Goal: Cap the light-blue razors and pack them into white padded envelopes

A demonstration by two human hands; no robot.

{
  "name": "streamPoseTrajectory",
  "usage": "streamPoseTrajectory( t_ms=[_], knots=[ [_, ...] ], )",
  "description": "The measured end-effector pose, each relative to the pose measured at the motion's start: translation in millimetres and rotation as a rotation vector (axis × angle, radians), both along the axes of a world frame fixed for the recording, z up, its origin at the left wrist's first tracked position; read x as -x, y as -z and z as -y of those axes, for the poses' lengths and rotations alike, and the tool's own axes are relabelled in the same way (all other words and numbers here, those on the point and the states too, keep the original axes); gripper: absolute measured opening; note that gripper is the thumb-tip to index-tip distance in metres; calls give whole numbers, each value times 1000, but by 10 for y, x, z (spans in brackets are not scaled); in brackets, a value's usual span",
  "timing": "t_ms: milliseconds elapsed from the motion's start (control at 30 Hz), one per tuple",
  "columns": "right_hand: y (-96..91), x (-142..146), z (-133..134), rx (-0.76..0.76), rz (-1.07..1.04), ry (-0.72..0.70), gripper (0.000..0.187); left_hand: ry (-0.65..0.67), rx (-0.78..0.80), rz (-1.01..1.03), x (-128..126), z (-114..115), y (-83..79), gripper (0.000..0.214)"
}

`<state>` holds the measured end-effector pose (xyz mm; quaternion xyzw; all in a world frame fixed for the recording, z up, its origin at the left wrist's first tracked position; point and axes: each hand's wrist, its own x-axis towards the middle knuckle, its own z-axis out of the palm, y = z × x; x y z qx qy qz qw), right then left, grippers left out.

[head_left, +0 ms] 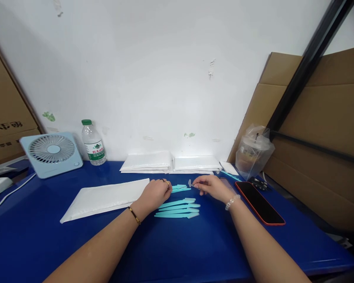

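My left hand (157, 192) is closed, its fingers curled over the handle ends of a few teal eyebrow razors (181, 188) whose heads stick out to the right. My right hand (214, 187), thumb and fingertips pinched, holds a small translucent plastic piece (190, 183), perhaps a blade cover, just right of those razor heads. Nearer to me, several more teal eyebrow razors (177, 215) lie fanned in a row on the blue table (177, 251), heads pointing right. A white padded mailer (106, 198) lies flat beside my left hand, partly behind it.
Stacked white mailers (146, 162) lie against the wall. A light-blue fan (51, 153) and a green-capped water bottle (93, 145) stand at left. To the right are a red-cased phone (259, 202), a bagged drink cup (252, 151), a thin teal item (231, 175) and cardboard (321, 118).
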<state>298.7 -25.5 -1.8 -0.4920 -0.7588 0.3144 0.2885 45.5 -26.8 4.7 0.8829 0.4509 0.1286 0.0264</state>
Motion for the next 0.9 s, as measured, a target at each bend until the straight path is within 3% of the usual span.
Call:
streamPoseTrajectory(
  t_ms=[167, 333, 467, 900],
  knots=[
    [23, -6, -12, -36, -12, 13, 27, -13, 31, 21, -7, 14, -23, 23],
    [44, -2, -12, 109, -121, 36, 34, -13, 74, 63, -11, 16, -28, 22],
    [48, 8, -12, 130, -207, 48, 32, -23, 85, 67, -12, 21, -35, 22],
    [77, 139, 35, 34, -73, -89, 19, 70, 56, 96, -42, 32, 36, 21]
  ],
)
